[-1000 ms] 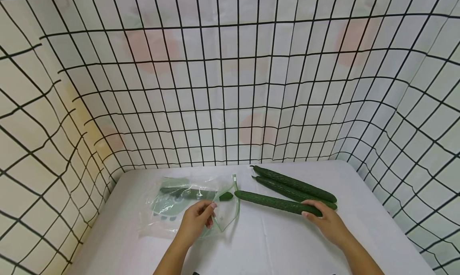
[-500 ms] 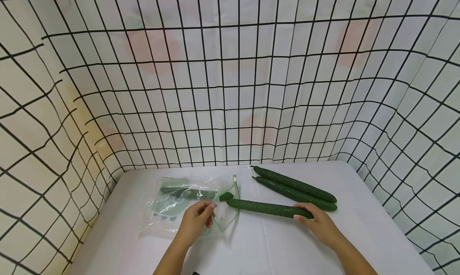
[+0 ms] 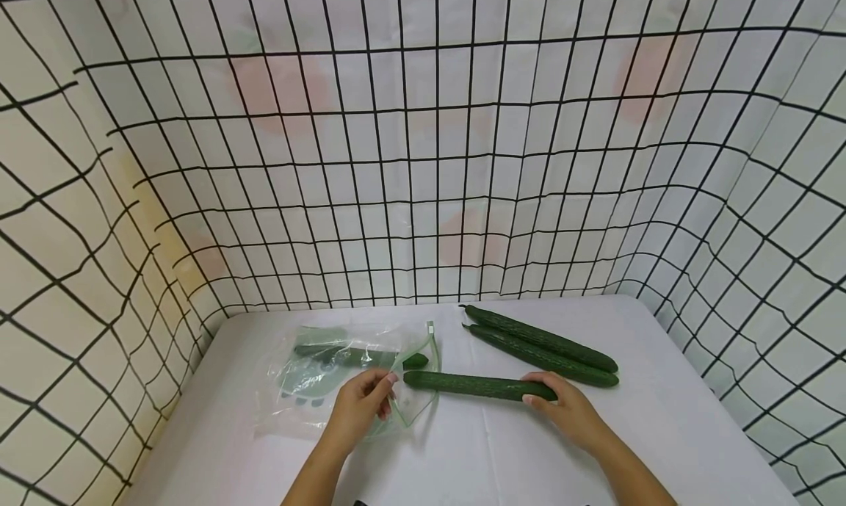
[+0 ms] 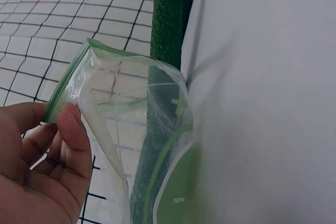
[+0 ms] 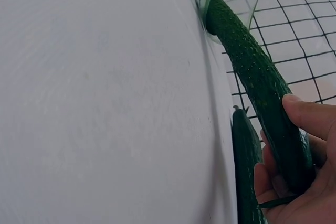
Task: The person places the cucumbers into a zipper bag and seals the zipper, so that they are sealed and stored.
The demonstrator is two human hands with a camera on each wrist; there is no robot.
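The left hand (image 3: 362, 403) pinches the near edge of a clear zip bag (image 3: 277, 414) by its green-rimmed mouth, which gapes to the right. Inside the bag lies one cucumber (image 3: 360, 357), its tip at the mouth. In the left wrist view, thumb and finger grip the bag's green zip strip (image 4: 65, 80). By its right end, the right hand (image 3: 562, 410) holds another cucumber (image 3: 472, 385); its far tip is at the bag's opening. The right wrist view shows fingers and thumb around that cucumber (image 5: 257, 87), its thin stem near the palm.
Two more cucumbers (image 3: 542, 337) (image 3: 538, 355) lie side by side at the back right of the white table (image 3: 456, 462). A black wire grid (image 3: 436, 157) with pale cloth behind it stands around the table's back and sides.
The right hand has carried its cucumber leftward and slightly nearer, bringing the tip from beside the bag's mouth to within it. The left hand and the bag stay in place.
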